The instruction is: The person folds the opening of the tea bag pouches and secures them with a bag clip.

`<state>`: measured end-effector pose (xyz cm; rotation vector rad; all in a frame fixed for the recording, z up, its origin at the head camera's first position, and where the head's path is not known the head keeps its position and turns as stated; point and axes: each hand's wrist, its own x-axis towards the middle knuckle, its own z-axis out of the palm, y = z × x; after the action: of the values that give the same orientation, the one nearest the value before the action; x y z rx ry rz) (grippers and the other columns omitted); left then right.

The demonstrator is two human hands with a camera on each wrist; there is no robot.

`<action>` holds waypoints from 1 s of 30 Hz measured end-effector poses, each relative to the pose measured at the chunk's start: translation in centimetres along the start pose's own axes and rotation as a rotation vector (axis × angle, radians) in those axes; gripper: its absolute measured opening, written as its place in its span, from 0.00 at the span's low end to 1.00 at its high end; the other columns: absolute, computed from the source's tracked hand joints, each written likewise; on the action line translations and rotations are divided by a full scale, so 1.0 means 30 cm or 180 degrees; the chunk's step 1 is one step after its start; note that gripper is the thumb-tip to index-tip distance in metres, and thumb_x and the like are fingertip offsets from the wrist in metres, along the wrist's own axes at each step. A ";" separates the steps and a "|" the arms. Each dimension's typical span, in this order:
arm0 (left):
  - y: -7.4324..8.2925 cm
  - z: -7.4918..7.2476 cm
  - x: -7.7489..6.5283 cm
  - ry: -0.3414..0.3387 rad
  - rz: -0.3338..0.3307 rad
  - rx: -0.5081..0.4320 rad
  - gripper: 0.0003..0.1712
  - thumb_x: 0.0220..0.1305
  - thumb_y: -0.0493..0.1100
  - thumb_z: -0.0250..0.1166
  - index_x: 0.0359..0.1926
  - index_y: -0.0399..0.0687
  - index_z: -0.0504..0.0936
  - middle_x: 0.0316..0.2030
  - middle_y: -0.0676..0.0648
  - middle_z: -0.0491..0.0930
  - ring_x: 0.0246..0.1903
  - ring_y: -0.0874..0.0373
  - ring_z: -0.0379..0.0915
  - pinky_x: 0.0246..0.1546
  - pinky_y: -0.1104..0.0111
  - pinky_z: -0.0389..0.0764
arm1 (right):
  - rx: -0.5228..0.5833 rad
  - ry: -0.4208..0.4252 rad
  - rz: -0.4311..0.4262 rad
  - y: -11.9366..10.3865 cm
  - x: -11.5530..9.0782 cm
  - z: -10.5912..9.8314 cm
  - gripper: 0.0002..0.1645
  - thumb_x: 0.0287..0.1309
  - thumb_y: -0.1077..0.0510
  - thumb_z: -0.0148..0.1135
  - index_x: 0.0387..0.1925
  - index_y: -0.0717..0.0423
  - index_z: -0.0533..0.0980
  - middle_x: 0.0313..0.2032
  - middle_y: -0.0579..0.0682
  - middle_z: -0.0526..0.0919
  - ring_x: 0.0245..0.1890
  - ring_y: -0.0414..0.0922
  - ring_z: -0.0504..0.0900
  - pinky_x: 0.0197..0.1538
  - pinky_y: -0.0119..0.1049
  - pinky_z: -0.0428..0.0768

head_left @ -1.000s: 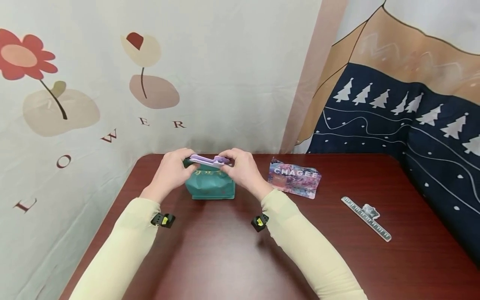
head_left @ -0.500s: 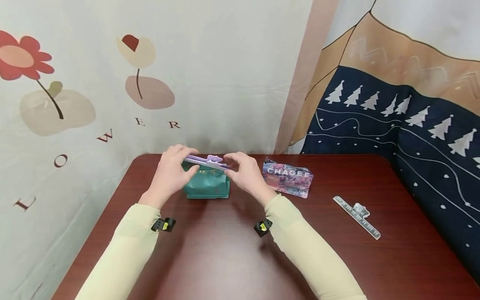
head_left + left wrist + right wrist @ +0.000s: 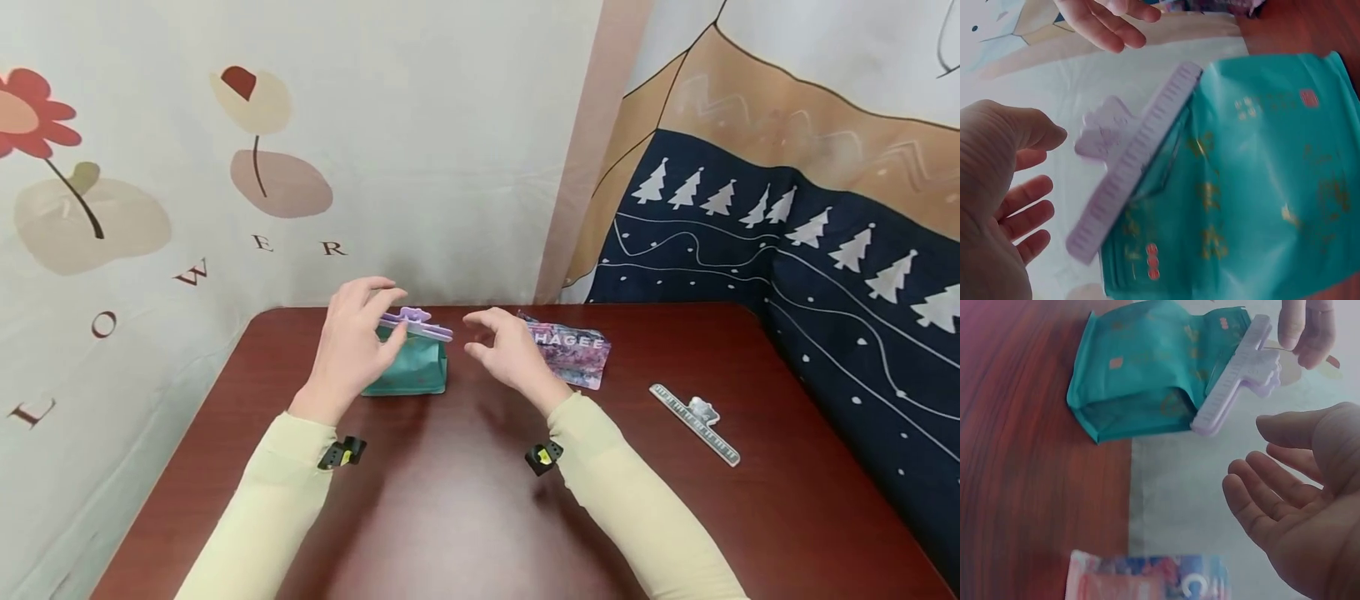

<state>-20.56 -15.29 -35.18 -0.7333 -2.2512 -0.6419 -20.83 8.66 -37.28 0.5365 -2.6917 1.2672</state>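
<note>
A purple bag clip (image 3: 420, 327) with a scalloped lever sits across the top of a teal foil bag (image 3: 411, 368), which stands upright on the table. In the left wrist view the long ruler-marked bar of the clip (image 3: 1138, 156) lies along the folded upper edge of the bag (image 3: 1279, 162). My left hand (image 3: 348, 354) is beside the clip's left part, fingers relaxed and parted, a gap between thumb and lever in the left wrist view. To the right of the clip, my right hand (image 3: 512, 350) is held off it, fingers loosely bent around nothing.
A pink and blue CHAGEE pouch (image 3: 573, 354) lies behind my right hand. Farther right on the dark red table (image 3: 465, 500) is a clear ruler-like clip (image 3: 697, 421). Printed cloth hangs along the table's back (image 3: 450, 167) and right side (image 3: 847, 308).
Both hands have released the purple clip and drawn apart, the right one moving away to the right. The clip stays on the teal bag. The head view has turned slightly right.
</note>
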 end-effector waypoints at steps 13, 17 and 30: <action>0.084 0.063 0.017 0.0089 -0.0109 -0.0140 0.16 0.60 0.34 0.71 0.50 0.38 0.85 0.53 0.39 0.80 0.55 0.40 0.72 0.57 0.49 0.72 | 0.0057 -0.0080 0.0090 0.048 -0.053 -0.098 0.24 0.62 0.62 0.72 0.60 0.58 0.81 0.56 0.56 0.83 0.50 0.54 0.84 0.49 0.43 0.86; 0.114 0.091 0.028 0.0081 -0.0110 -0.0202 0.15 0.61 0.35 0.71 0.50 0.38 0.85 0.52 0.39 0.80 0.54 0.42 0.73 0.56 0.51 0.73 | 0.0215 0.0062 0.0128 0.072 -0.075 -0.124 0.23 0.61 0.63 0.73 0.58 0.59 0.82 0.54 0.58 0.83 0.48 0.55 0.85 0.45 0.44 0.88; 0.205 0.178 0.056 0.0059 -0.0322 -0.0340 0.14 0.63 0.36 0.69 0.50 0.40 0.86 0.50 0.41 0.81 0.53 0.44 0.74 0.55 0.53 0.75 | 0.0353 0.0553 0.0484 0.109 -0.145 -0.181 0.24 0.61 0.62 0.71 0.59 0.59 0.82 0.54 0.61 0.84 0.50 0.58 0.85 0.53 0.53 0.84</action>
<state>-19.96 -7.04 -35.98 -0.6651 -2.2620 -0.8196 -18.22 15.90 -37.26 0.2236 -2.5708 1.4356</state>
